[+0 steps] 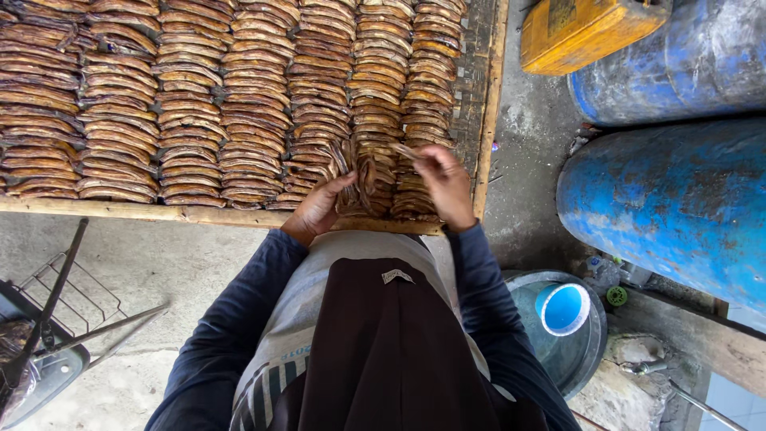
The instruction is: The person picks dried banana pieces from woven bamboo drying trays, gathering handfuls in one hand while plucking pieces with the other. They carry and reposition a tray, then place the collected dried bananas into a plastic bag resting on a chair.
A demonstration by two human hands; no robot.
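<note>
Left hand (pixel 319 206) cups a stack (pixel 357 179) of upright brown slices at the tray (pixel 488 104) edge; right hand (pixel 447 185) pinches one slice (pixel 404 150), pointing left.

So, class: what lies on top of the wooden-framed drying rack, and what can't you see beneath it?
Overlapping rows of flat brown dried slices cover the rack. The left hand holds a bunch; the right hand pinches one. The rack's surface shows only at its right edge; whatever is underneath is hidden.

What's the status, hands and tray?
Left hand holds a stack of brown dried slices. Right hand pinches one slice. Wooden tray packed with overlapping rows. Nothing blocking the hands.
</note>
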